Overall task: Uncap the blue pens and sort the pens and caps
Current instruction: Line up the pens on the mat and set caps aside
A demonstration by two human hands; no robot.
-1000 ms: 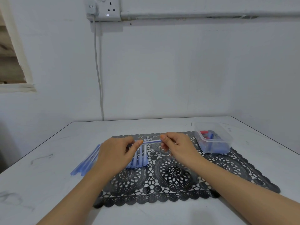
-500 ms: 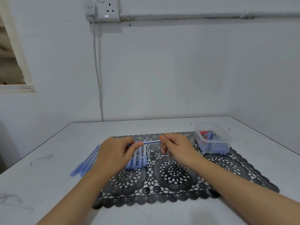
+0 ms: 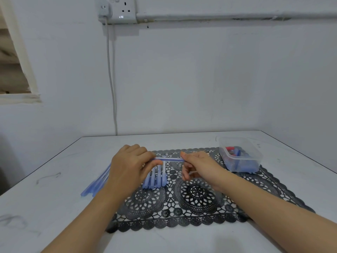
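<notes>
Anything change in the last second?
Barely: the left hand and right hand still grip the blue pen by its ends; slightly more barrel shows between them. The pen row, side pile and tub stayed put.

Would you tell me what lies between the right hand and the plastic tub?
In the head view, only bare black mat lies between right hand and tub.

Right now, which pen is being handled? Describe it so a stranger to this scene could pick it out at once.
Find the black lace mat on the white table. Over its far left part, the left hand and right hand pinch one blue pen between them. It alone is raised and runs side to side; the pens below lie on the mat, running front to back.
</notes>
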